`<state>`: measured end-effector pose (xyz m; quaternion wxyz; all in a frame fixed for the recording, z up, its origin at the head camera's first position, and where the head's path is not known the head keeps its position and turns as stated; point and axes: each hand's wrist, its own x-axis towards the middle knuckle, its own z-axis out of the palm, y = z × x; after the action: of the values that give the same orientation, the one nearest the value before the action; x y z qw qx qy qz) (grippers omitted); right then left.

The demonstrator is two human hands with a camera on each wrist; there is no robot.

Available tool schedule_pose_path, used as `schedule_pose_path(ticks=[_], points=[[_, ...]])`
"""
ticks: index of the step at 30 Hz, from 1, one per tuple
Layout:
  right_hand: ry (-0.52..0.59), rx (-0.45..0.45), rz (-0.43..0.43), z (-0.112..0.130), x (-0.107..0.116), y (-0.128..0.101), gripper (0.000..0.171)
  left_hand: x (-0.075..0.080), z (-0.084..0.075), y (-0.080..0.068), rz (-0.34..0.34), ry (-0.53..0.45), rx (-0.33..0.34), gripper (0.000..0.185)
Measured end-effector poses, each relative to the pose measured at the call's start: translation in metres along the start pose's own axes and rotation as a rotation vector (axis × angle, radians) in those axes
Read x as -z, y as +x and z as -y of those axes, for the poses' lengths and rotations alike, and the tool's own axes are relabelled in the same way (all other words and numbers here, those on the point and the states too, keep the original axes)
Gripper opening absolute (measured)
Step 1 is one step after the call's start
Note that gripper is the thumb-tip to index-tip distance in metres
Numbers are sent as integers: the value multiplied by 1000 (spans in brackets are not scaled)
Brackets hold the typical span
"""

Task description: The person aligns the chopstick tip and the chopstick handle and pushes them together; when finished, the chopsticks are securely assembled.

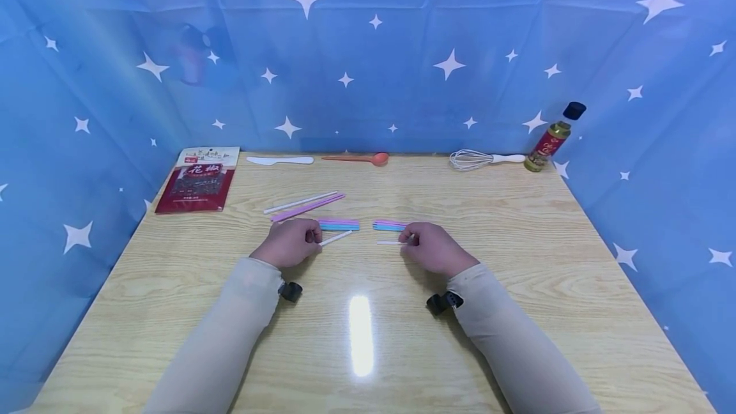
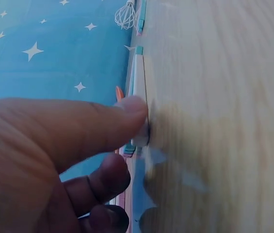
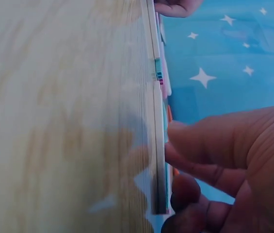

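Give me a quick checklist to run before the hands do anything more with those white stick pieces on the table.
1. Left hand has its white piece: ok, thumb and fingers pinch one end.
2. Right hand has its white piece: ok, fingertips pinch it.
3. The two white pieces apart: ok, a gap shows between them.
4. Pink and blue stacks undisturbed: ok, lying flat beyond the hands.
5. Long sticks out of the way: ok.
6. Piece ends clean or jagged: cannot tell.
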<state>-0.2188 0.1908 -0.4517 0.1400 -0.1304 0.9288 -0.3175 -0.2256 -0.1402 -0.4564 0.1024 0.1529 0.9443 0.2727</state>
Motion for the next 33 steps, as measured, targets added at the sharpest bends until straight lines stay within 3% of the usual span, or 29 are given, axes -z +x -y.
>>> schedule_pose_path(ticks=[3,5,9,13,16,22,33], points=[[-27,-7,6,0,0,0,3,0,1,0,1,24,6,13],[-49,-3,8,0,-1,0,5,0,0,1,-1,19,0,13],[-53,38,-6,1,-2,1,8,-2,1,1,-9,-76,-36,10],[57,112,-46,5,-3,1,3,-2,-1,2,-12,-226,-95,6],[146,163,-83,9,-2,0,7,-2,-3,3,-12,-280,-120,5],[206,213,-114,15,2,-3,17,-1,-5,2,-24,-296,-128,5],[241,220,-131,15,0,-3,15,-2,-7,-1,-49,-310,-155,6]])
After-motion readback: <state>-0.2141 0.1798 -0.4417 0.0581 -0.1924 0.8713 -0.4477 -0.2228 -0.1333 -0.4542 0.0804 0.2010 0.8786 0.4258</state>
